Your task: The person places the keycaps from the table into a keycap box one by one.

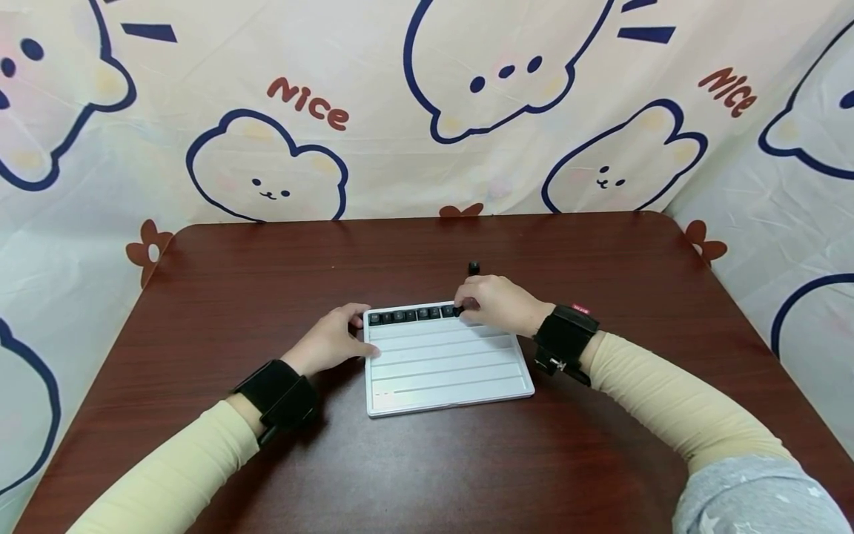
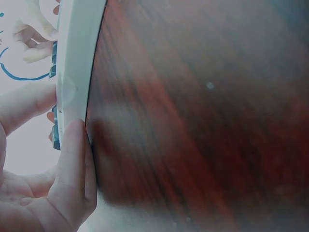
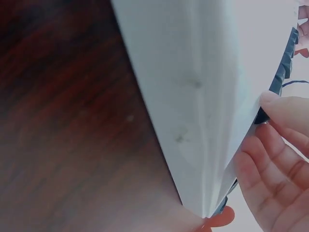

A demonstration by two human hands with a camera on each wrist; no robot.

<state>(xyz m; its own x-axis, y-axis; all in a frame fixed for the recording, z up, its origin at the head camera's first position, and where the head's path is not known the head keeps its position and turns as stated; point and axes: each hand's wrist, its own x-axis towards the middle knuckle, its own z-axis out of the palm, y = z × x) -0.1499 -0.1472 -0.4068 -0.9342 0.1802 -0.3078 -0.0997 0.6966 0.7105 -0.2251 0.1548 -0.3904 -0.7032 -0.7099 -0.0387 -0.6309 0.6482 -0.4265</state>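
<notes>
A white ridged tray lies on the table, with a row of black keycaps along its far edge. My left hand holds the tray's left side, thumb over the rim and fingers by the far left corner. In the left wrist view, fingers press against the tray's side wall. At the row's right end, my right hand pinches a black keycap between thumb and fingers; the hand partly covers it. One loose black keycap sits on the table just beyond that hand.
The dark brown wooden table extends around the tray on all sides. Behind and beside it hangs a pale curtain printed with cartoon outlines. Both wrists wear black bands.
</notes>
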